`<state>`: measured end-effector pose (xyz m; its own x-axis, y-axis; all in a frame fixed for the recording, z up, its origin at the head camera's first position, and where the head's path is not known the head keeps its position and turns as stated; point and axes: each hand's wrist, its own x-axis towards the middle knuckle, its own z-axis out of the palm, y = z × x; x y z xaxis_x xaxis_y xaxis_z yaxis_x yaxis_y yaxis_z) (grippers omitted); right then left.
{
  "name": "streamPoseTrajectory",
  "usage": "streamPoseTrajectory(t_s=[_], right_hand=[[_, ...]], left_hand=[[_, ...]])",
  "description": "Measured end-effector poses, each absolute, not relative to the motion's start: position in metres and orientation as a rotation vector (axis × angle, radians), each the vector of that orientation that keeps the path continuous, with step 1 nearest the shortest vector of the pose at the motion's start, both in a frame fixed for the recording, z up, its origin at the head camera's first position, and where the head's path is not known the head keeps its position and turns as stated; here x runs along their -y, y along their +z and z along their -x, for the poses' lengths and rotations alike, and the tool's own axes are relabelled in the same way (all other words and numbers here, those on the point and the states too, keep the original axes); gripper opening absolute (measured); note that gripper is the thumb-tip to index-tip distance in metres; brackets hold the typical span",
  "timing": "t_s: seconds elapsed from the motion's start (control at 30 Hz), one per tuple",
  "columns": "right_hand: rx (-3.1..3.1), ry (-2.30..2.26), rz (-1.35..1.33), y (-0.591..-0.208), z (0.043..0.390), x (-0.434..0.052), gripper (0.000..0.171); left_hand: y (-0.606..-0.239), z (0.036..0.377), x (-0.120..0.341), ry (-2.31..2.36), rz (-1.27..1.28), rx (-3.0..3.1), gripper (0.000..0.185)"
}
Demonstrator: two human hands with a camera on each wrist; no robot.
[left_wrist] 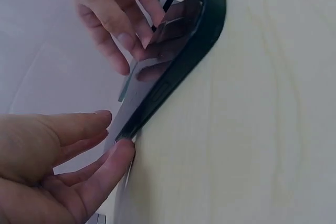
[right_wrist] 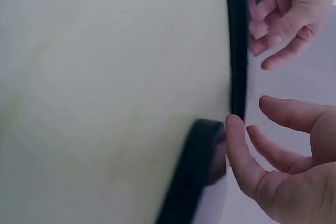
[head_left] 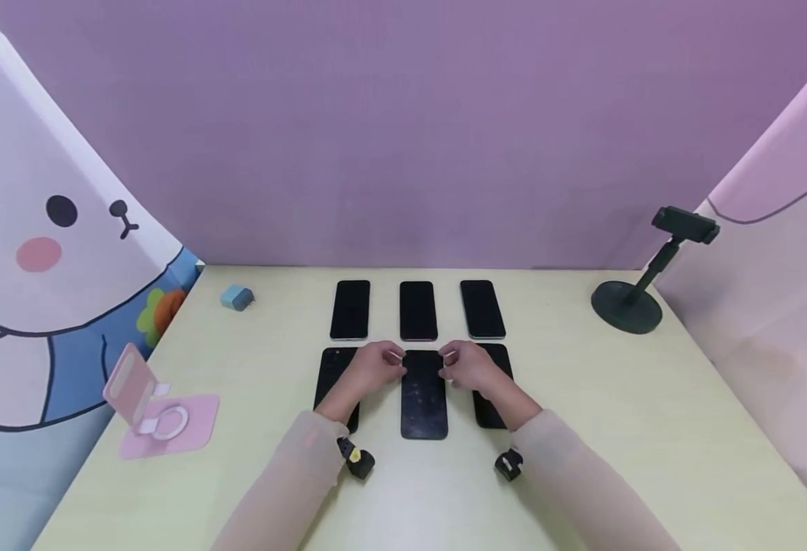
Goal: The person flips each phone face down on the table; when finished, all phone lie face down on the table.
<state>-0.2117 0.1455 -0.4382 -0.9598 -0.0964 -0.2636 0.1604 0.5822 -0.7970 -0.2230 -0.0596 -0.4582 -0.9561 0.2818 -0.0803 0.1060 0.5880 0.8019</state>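
Observation:
A dark phone [head_left: 424, 398] lies screen up in the middle of the front row, its glass smudged. My left hand [head_left: 374, 367] is at its upper left edge; in the left wrist view, the left fingertips [left_wrist: 124, 153] are right at the phone's corner with thumb and fingers spread. On the other side, my right hand [head_left: 472, 367] has its fingertips close by the upper right edge, fingers loosely bent. Under my forearms lie the left front phone [head_left: 330, 371] and the right front phone [head_left: 499, 356], both partly hidden.
Behind stand three more dark phones in a row: left [head_left: 351, 310], middle [head_left: 418, 310] and right [head_left: 483, 308]. A pink folding stand [head_left: 200, 421] and a blue cube-shaped plug [head_left: 237, 297] are at left. A black phone stand [head_left: 626, 306] is at back right, before the purple wall [head_left: 431, 153].

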Motion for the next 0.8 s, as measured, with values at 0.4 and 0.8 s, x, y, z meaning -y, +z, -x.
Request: streamPoseTrajectory(t_s=[0.4,0.8], right_hand=[[-2.464,-1.45,-0.091,-0.442,0.214,-0.137,0.036],[-2.497,-1.411,-0.112,-0.443,0.216,-0.135,0.035]], left_hand=[[-0.467,0.23,0.052,1.275,-0.308,-2.667,0.021],[-0.465,0.228,0.049,1.281,-0.287,-2.68,0.021]])
